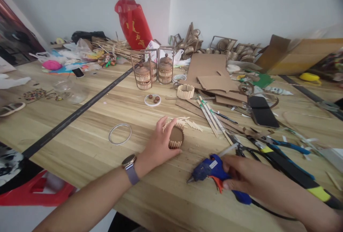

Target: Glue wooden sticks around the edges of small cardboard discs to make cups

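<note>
My left hand (158, 144), below a wristwatch, curves its thumb and fingers round a small round basket (177, 137) standing on the table. The basket has a wall of short wooden sticks and a flat brown bottom; my fingers hide its left side. In my right hand (241, 175) is a blue hot glue gun (210, 167) with an orange trigger, its nozzle pointing left and down, apart from the basket. Just beyond the basket lie loose short sticks (194, 125). Farther back stands a second ring of pale sticks (185, 91).
Behind are stick lanterns (165, 69), cardboard sheets (207, 67) and a red bag (134, 25). A white ring (120, 134) lies left; another ring (152, 100) encloses several brown beads. Long wooden strips (209, 116), a phone (262, 111), pliers (291, 146) and a yellow-black tool (292, 171) are right.
</note>
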Tool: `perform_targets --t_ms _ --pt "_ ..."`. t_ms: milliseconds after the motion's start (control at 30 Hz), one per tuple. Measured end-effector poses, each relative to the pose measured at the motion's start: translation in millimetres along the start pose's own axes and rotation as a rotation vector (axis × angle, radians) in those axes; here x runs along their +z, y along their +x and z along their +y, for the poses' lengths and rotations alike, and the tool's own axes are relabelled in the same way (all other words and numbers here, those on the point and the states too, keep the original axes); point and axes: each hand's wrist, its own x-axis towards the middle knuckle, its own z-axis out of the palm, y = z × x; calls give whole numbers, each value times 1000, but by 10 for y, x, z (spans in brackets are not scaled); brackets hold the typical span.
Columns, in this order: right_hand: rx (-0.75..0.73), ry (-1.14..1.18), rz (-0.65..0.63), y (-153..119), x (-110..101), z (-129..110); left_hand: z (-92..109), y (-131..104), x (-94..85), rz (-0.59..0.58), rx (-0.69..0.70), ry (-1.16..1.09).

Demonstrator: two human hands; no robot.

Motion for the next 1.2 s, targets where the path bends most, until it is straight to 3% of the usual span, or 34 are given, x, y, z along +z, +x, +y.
perform_targets --t_ms 100,167,433,633,700,933,1200 --pt "41 12 -154 23 27 -60 15 -3 15 21 -1 27" --pt "38 15 -153 45 34 -95 24 -4 21 28 -1 48" --pt "-38 92 -54 68 179 103 25 -6 25 37 -5 52" --pt "-78 259 245 76 128 56 23 -17 25 33 -19 40" --pt "-82 308 288 86 103 -4 21 -19 27 34 -12 32" --pt "-65 570 234 198 302 -50 13 -20 24 34 8 5" --pt "-71 591 283 257 376 -100 17 -14 13 21 11 13"
